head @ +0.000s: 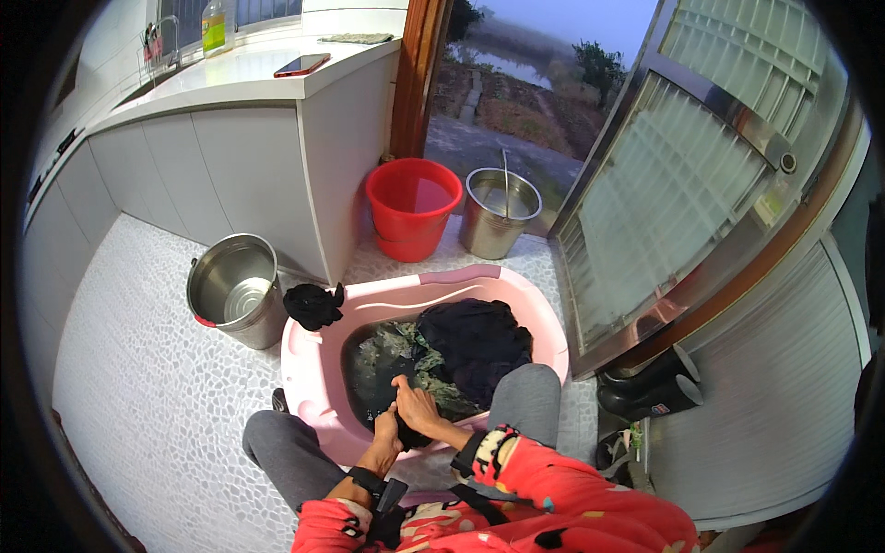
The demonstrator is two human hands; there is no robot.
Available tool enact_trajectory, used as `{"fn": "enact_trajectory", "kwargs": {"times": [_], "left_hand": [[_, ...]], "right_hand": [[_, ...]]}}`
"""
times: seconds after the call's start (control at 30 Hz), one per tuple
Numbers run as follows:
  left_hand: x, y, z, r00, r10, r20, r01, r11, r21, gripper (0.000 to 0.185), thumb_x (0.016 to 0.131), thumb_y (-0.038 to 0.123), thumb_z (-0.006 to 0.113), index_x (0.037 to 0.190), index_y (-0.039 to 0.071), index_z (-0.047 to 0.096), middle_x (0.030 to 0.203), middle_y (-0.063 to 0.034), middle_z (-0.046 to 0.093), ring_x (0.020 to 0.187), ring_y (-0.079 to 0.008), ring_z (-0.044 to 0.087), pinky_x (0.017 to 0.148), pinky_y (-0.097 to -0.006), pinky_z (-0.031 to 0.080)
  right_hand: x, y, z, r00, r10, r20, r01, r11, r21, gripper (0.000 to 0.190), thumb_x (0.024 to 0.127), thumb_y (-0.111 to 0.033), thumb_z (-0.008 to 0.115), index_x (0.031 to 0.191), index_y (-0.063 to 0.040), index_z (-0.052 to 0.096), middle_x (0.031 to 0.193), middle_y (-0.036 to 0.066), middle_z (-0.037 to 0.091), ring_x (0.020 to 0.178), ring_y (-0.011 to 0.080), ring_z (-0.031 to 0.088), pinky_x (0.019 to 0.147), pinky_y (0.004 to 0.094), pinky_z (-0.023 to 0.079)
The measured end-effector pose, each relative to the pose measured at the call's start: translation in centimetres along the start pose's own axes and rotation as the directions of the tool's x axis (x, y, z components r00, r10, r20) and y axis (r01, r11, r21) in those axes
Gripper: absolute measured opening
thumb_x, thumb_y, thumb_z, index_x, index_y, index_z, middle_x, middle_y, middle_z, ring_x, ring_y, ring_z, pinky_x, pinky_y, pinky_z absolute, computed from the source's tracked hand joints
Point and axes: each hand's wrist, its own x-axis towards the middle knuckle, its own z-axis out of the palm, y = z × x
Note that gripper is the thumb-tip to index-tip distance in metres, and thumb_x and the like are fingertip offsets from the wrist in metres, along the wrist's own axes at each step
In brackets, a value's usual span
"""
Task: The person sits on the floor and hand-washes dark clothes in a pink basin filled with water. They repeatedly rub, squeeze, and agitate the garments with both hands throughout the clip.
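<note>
A pink plastic tub [311, 366] stands on the floor between my knees, with dark, murky water [373, 380] inside. My left hand [387, 426] and my right hand [416, 406] are close together over its near side. Both are closed on a wet black cloth [413, 435], which hangs below them by the near wall; my fingers hide part of it. A large heap of black clothing [477, 339] sits in the tub's right half. Beside it, a green-patterned cloth [442, 387] lies partly in the water. A wrung black cloth [313, 306] rests on the far left corner of the rim.
A steel bucket [238, 287] stands left of the tub. Beyond it are a red bucket [415, 211] and another steel bucket [499, 214], both holding water. A glazed metal door [664, 207] stands ajar at right, near black rubber boots [650, 387]. A phone [302, 65] lies on the counter [256, 83].
</note>
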Motion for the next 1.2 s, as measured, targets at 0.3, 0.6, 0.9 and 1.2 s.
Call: {"fn": "enact_trajectory", "kwargs": {"times": [0.3,0.6,0.9,1.2], "left_hand": [[3.3,-2.1,-1.9,0.992,-0.12,0.048,0.127,0.979,-0.161,0.027,0.095,0.025,0.046,0.107,0.004,0.057,0.099,-0.0114,0.061,0.093,-0.0279,0.058,0.08,-0.0441,0.048],[0.0,0.4,-0.2,1.0,0.03,-0.008,-0.03,0.998,-0.052,0.031,0.095,0.031,0.04,0.09,0.006,0.058,0.089,-0.0152,0.061,0.081,-0.0341,0.059,0.071,-0.0492,0.049],[0.9,0.7,-0.4,0.992,0.095,-0.085,-0.106,0.984,-0.145,0.028,0.093,0.027,0.048,0.102,0.003,0.058,0.095,-0.0127,0.061,0.086,-0.0297,0.059,0.078,-0.0441,0.048],[-0.7,0.1,1.0,0.985,-0.131,-0.11,0.127,0.991,-0.048,0.035,0.092,0.031,0.052,0.111,0.002,0.056,0.107,-0.0133,0.06,0.095,-0.0312,0.058,0.084,-0.0467,0.046]], "right_hand": [[-0.7,1.3,1.2,0.996,0.069,0.049,-0.07,0.997,0.021,0.026,0.09,-0.024,0.043,0.113,-0.013,0.041,0.078,0.025,0.063,0.077,0.0459,0.06,0.068,0.0567,0.044],[-1.4,1.6,2.1,0.956,-0.105,0.274,0.081,0.992,0.098,0.022,0.091,-0.026,0.042,0.111,-0.015,0.042,0.073,0.024,0.063,0.072,0.0465,0.06,0.065,0.057,0.045],[-1.4,1.9,2.4,0.988,-0.114,0.107,0.089,0.973,0.211,0.02,0.093,-0.023,0.042,0.11,-0.012,0.044,0.07,0.025,0.061,0.071,0.0455,0.06,0.064,0.0563,0.044],[-0.9,2.0,1.4,0.999,0.037,0.038,-0.041,0.994,0.1,0.025,0.092,-0.023,0.041,0.114,-0.011,0.041,0.074,0.026,0.062,0.074,0.0468,0.06,0.065,0.056,0.044]]}}
